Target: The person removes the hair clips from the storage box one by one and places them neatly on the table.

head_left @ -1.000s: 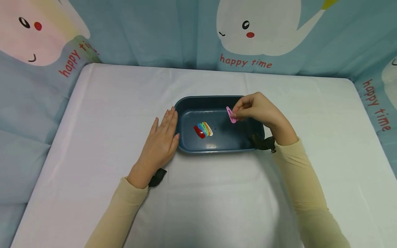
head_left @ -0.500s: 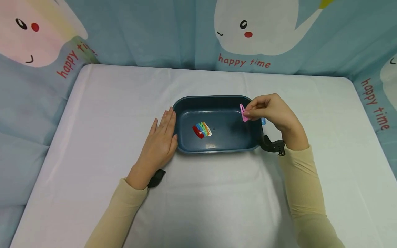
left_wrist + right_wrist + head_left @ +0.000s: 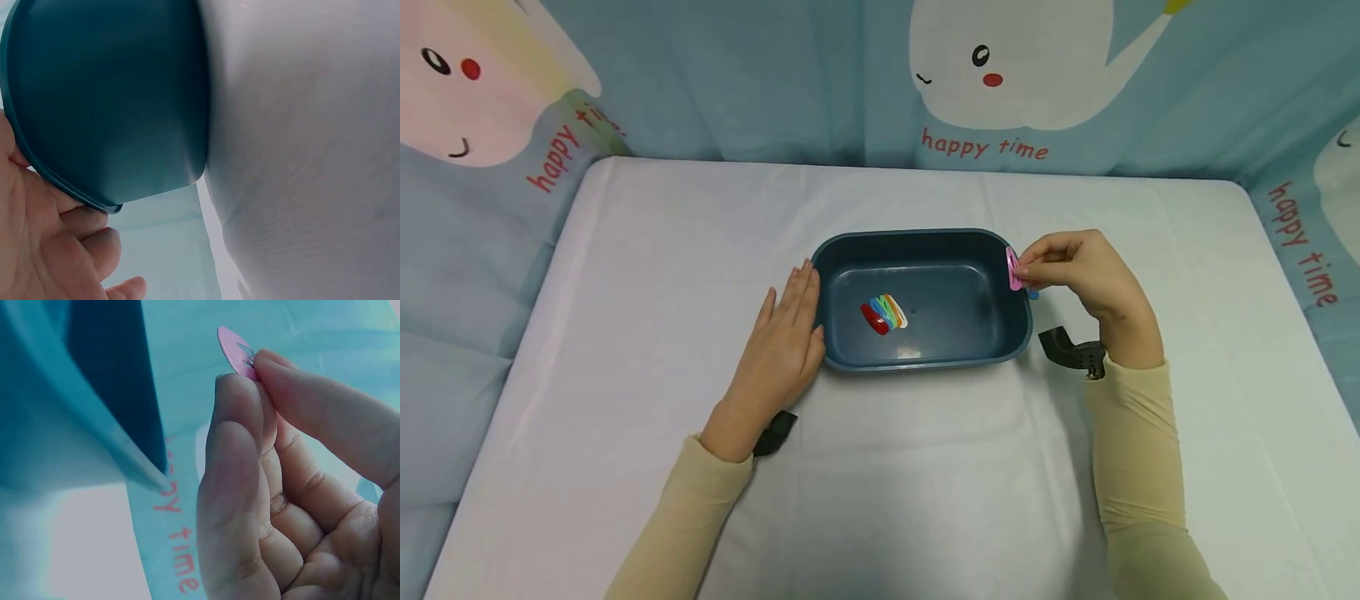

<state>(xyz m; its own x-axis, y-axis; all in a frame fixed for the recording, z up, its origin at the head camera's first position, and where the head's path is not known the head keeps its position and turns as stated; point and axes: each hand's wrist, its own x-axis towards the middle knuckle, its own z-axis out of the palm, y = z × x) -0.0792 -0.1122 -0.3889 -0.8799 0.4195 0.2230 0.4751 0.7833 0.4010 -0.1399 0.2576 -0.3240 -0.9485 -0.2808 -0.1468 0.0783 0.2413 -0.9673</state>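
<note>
Between thumb and forefinger, my right hand point(image 3: 1086, 275) pinches a pink snap hair clip point(image 3: 1012, 268) over the right rim of a dark blue plastic basin point(image 3: 925, 367). The right wrist view shows the pink hair clip point(image 3: 235, 351) standing out past the fingertips. My left hand point(image 3: 775, 354) lies along the basin's left end with straight fingers; in the left wrist view its fingers touch the rim. Inside the basin several hair clips point(image 3: 883, 314) lie side by side in red, blue, green, orange and white. Something small and blue point(image 3: 1033, 294) peeks out below the right fingertips, mostly hidden.
A white cloth covers the table point(image 3: 925, 483) around the basin. Behind it hangs a blue curtain point(image 3: 760, 83) with cartoon prints and red lettering. Black wrist camera mounts point(image 3: 1071, 350) stick out beside both wrists.
My right hand has moved right with the pink hair clip, from above the basin's inside to its right rim. The blue thing has come into view. The left hand stays at the rim.
</note>
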